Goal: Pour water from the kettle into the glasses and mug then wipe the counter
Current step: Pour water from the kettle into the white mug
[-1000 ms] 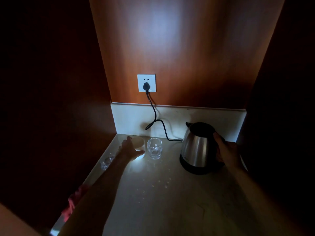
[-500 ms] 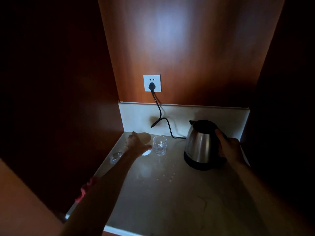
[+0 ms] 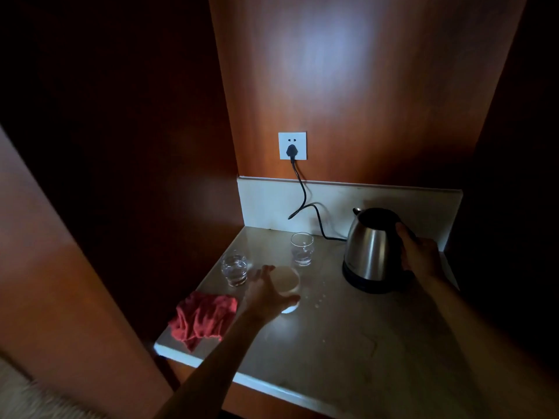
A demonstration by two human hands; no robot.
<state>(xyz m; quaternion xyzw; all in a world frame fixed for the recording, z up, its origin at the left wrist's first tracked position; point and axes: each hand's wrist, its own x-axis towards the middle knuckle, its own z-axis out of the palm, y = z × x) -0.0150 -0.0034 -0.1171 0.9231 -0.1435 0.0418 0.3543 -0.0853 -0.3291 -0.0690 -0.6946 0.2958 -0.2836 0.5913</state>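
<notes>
A steel kettle [image 3: 370,249] with a black lid stands upright on its black base at the right of the pale counter [image 3: 348,343]. My right hand [image 3: 419,257] is wrapped around its handle. My left hand [image 3: 266,294] grips a white mug [image 3: 286,282] that rests on the counter left of centre. One clear glass [image 3: 302,248] stands behind the mug. Another clear glass [image 3: 233,268] stands to its left with water in it. A crumpled red cloth [image 3: 202,317] lies at the counter's left front edge.
A black cord [image 3: 305,201] runs from the wall socket [image 3: 292,145] down to the kettle base. Water droplets [image 3: 320,299] dot the counter right of the mug. Wooden panels close in the nook on the left, back and right.
My left hand has drawn the mug back from the rear of the counter toward the front. The view has pulled back, so the red cloth and the counter's front edge now show.
</notes>
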